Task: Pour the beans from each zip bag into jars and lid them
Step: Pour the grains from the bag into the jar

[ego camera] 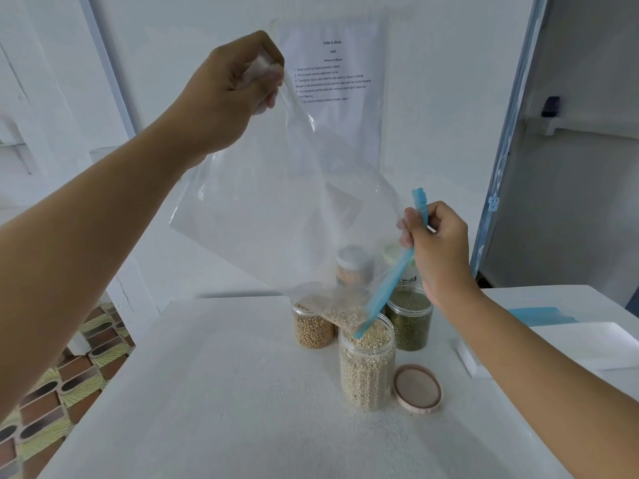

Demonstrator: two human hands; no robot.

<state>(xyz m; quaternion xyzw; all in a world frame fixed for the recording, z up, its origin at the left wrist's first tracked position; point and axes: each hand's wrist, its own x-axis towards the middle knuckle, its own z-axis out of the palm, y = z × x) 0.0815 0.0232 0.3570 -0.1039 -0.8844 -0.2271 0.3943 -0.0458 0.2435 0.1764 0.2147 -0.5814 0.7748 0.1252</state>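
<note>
A large clear zip bag (276,202) with a blue zip strip hangs tilted over an open jar (366,368) of pale beans. My left hand (231,95) grips the bag's bottom corner high up. My right hand (439,247) pinches the blue zip edge beside the bag's mouth. A small heap of pale beans lies in the bag's low corner, right at the jar's rim. The jar's beige lid (417,388) lies flat on the table to the jar's right.
Behind the open jar stand a jar of yellow beans (313,331) and a jar of green beans (411,319). Two lidded containers stand further back. A white block (581,347) and another bag's blue strip (539,316) lie at the right. The white table's left edge borders a patterned floor.
</note>
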